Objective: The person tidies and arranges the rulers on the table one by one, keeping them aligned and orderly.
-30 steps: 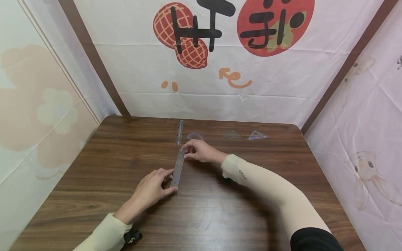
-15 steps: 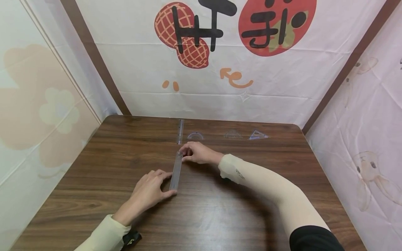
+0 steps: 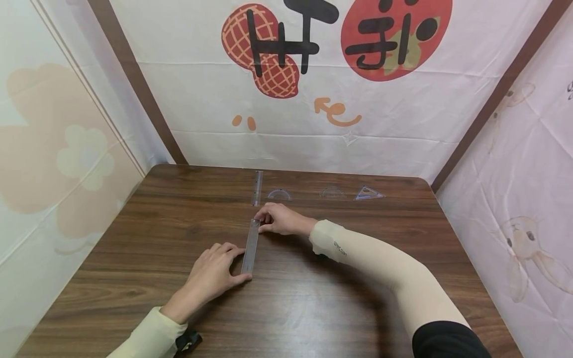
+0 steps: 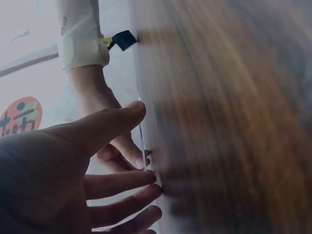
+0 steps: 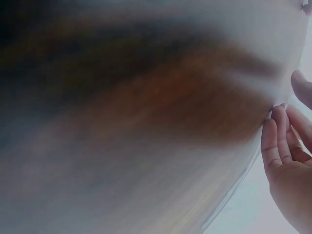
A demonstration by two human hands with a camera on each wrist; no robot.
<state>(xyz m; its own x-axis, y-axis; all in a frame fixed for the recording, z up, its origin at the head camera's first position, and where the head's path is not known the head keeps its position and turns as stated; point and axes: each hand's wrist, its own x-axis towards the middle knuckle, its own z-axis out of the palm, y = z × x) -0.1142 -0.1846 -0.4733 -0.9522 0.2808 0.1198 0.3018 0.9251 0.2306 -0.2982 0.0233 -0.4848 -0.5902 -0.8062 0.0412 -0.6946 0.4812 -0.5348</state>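
In the head view, a clear ruler [image 3: 251, 247] lies flat just below the middle of the frame, running almost straight up and down the picture on the dark wooden surface [image 3: 134, 233]. The left hand [image 3: 214, 274], lower left of centre, has its fingers nearly straight, and their tips press against the ruler's near end and left edge, which seems meant to steady it. The right hand [image 3: 280, 219], at centre, curls its fingertips and thumb about the far end, pinching it. With one hand at each end the ruler is kept square to the person. Higher up, near the back edge of the surface, lie a second ruler [image 3: 256, 188], two protractors [image 3: 279, 194] [image 3: 332, 192] and a small set square [image 3: 368, 193], spaced apart in a row, well clear of both hands. A printed cloth backdrop [image 3: 380, 119] fills the top of the frame.

In the left wrist view, the left hand [image 4: 73, 165] fills the lower left, fingers spread and extended toward the thin ruler edge [image 4: 142, 141] at centre; the right hand's fingers [image 4: 127, 151] meet it from above. The wood at right is blurred.

In the right wrist view, most is blur. At the right edge the right hand [image 5: 287, 161] shows fingers held close together, tips touching the surface; the ruler itself cannot be made out here.
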